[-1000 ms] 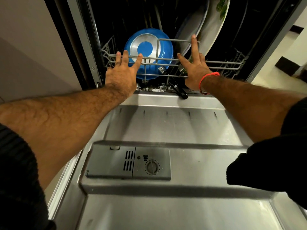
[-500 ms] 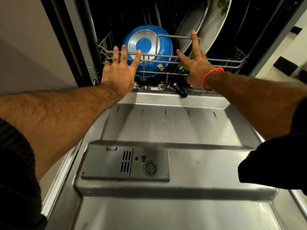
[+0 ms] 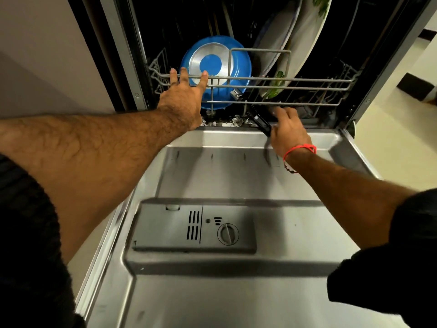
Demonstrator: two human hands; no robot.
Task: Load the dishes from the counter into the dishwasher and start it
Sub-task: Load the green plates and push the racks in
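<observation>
Blue pan [image 3: 216,72] with its silver base facing us stands on edge in the rack [image 3: 307,79], black handle [image 3: 260,119] pointing toward us. Our left hand [image 3: 183,100] spreads open on the rack wire; our right hand [image 3: 287,132] curls loosely beside the handle, grip unclear.

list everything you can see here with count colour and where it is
dishwasher door: 1, steel grey, open flat in the foreground
detergent dispenser: 1, grey, set in the door's inner face
lower rack: 1, grey wire, inside the tub behind the door
pan: 1, blue with a silver base, on edge at the rack's left
pan handle: 1, black, poking out under the rack's front
plates: at least 2, white, one with green leaf print, on edge at the rack's middle
wristband: 1, red, on the right wrist
left hand: open, fingers on the rack's front rail
right hand: by the pan handle, grip unclear
</observation>
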